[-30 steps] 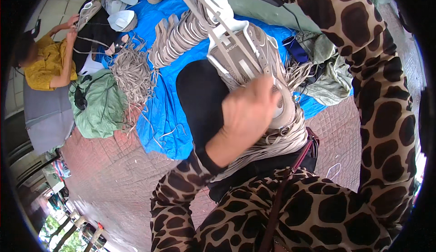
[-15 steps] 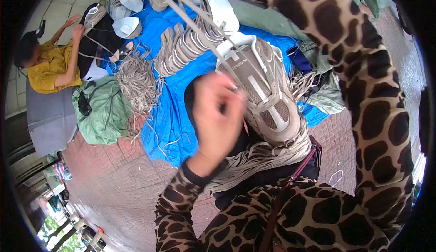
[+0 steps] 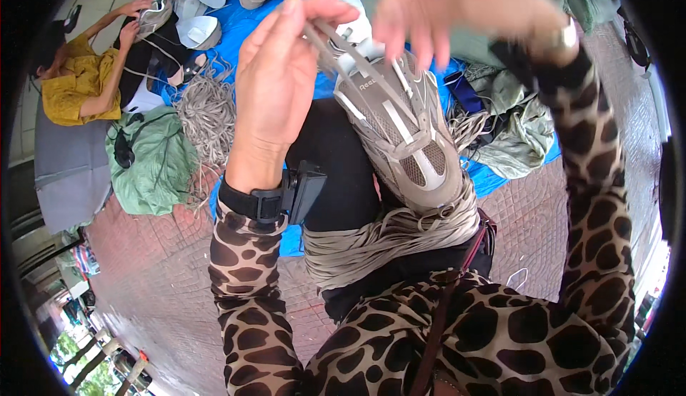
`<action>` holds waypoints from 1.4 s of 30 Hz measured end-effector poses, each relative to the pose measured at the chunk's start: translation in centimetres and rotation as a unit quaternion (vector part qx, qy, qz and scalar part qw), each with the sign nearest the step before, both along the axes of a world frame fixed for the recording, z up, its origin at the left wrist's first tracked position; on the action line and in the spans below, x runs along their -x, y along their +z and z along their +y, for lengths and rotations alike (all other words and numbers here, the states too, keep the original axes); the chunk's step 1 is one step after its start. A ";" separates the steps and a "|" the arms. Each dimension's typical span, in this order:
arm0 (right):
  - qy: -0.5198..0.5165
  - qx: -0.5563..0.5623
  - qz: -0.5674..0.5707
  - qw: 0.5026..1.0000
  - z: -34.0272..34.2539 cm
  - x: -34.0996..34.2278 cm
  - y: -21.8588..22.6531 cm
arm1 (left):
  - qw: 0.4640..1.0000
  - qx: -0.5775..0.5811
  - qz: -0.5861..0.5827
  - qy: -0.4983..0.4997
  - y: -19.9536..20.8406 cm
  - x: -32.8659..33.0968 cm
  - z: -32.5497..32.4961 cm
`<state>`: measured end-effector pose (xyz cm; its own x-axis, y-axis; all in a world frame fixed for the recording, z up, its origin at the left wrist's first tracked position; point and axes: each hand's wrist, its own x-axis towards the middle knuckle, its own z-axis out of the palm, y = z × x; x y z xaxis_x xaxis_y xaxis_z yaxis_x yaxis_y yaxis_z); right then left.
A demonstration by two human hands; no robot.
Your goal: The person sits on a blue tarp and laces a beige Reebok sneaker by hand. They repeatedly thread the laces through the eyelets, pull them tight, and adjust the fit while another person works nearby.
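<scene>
A beige-grey mesh sneaker [image 3: 421, 160] rests on my lap, its toe toward me, with flat laces threaded partway. My left hand [image 3: 275, 82] is raised left of the shoe's collar, its fingers curled round the loose shoelace [image 3: 364, 78] that runs up from the eyelets. Above the collar is my right hand [image 3: 450, 14], blurred by motion, its fingers spread and pointing down; no lace shows plainly in it. A thick bundle of beige laces [image 3: 386, 242] lies across my thighs below the toe.
On a blue tarp [image 3: 289, 242] stand rows of shoes and white-lined shoe parts [image 3: 200, 32]. A pile of laces [image 3: 207, 114] lies beside a green sack [image 3: 150, 171]. At the left, a person in a yellow shirt [image 3: 82, 85] handles another shoe. More green sacking [image 3: 518, 139] lies right.
My left hand has risen from beside the shoe to the laces above it. My right hand has come back from the far upper left, and the stretched laces are now shorter and slacker.
</scene>
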<state>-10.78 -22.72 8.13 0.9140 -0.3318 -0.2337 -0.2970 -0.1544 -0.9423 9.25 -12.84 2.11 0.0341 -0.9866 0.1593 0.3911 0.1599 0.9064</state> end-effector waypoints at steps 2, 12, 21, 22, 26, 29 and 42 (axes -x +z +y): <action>-0.046 0.047 0.047 0.997 4.3 0.0 -3.8 | 0.995 0.062 -0.070 -0.028 0.7 1.2 0.2; -0.121 -0.378 -0.510 0.763 -9.6 29.9 -5.6 | 0.950 -0.098 0.285 0.078 0.3 -25.3 9.5; -0.744 -0.198 -0.302 0.562 -7.7 71.8 -8.3 | 0.639 -0.367 -0.489 0.467 -3.0 -41.8 39.4; -0.752 -0.182 -0.296 0.560 -6.2 74.0 -8.0 | 0.661 -0.388 -0.405 0.498 -3.5 -42.1 41.4; -0.821 -0.080 -0.255 0.504 -0.5 72.7 -6.7 | 0.598 -0.335 0.157 0.711 -5.4 -42.7 43.8; -0.806 -0.006 -0.183 0.563 1.3 60.7 -7.3 | 0.640 -0.379 0.103 0.660 -7.1 -40.5 39.3; -0.241 0.034 -0.054 0.968 9.0 9.0 -10.8 | 0.870 -0.145 -0.462 0.089 -6.0 -1.8 11.3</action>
<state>-19.82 -13.68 -2.72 0.6664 -0.7378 -0.1081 -0.2504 -0.0849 -0.9644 11.05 -1.53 -3.90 0.1801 -0.9821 -0.0550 -0.5335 -0.1445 0.8334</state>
